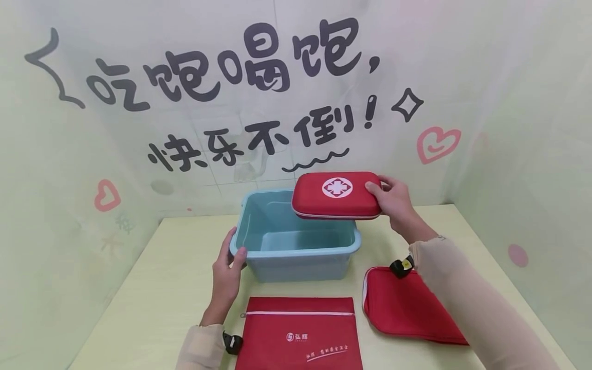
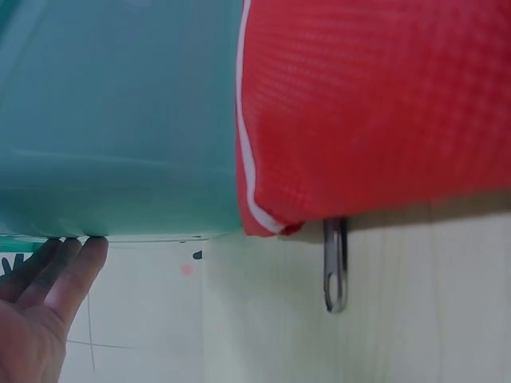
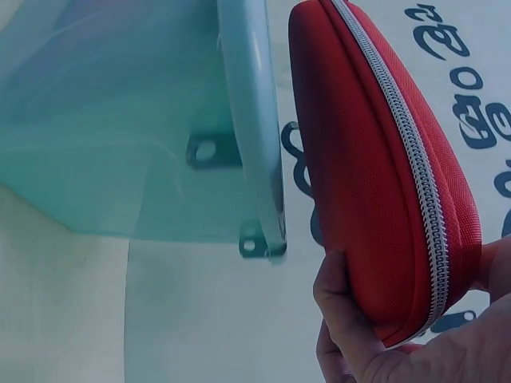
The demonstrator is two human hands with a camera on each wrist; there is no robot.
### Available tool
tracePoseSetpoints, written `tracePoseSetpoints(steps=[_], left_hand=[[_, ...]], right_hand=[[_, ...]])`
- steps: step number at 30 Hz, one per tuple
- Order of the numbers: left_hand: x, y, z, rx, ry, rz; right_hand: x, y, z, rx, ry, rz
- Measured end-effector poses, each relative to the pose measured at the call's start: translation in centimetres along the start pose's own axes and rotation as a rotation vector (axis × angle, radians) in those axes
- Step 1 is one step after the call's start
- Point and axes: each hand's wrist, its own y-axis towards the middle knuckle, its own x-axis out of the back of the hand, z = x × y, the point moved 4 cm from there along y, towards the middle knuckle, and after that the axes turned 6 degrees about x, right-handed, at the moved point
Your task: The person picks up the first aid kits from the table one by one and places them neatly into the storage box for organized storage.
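Observation:
A red zippered first-aid case [image 1: 319,200] with a white cross hangs above the back right of a light blue plastic bin [image 1: 296,267]. My right hand [image 1: 393,199] grips it by its right end, thumb on top and fingers beneath. In the right wrist view the case's silver zipper [image 3: 415,167] is closed, and the case is apart from the bin's rim. At the bin's front left corner, my left hand [image 1: 227,272] holds the rim between thumb and fingers. Its fingers [image 2: 76,275] lie against the bin's side in the left wrist view. The visible bin floor holds nothing.
In front of the bin lies a flat red zip pouch [image 1: 300,329] with white lettering; its metal zipper pull [image 2: 335,267] sticks out at the left. Another red pouch [image 1: 407,308] lies at the right, partly under my right forearm. Printed curtains [image 1: 194,118] stand behind the table [image 1: 157,288].

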Motion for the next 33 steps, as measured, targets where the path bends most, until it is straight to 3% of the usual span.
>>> tracePoseSetpoints(steps=[18,27,31,33], left_hand=[[0.0,0.0,-0.2,0.002,-0.023,0.002],[0.0,0.0,-0.2,0.002,-0.015,0.005],[0.1,-0.6,-2.0,0.019,0.005,0.012],[0.1,-0.6,-1.9,0.028,0.005,0.012]], right_hand=[[-5.6,-0.6,1.1,-0.045,-0.046,0.059],[-8.1,-1.1,1.1,-0.028,-0.068,0.073],[-8.9,-1.3,0.8,-0.022,-0.076,0.085],[-9.3,-1.3,0.7,-0.025,-0.078,0.086]])
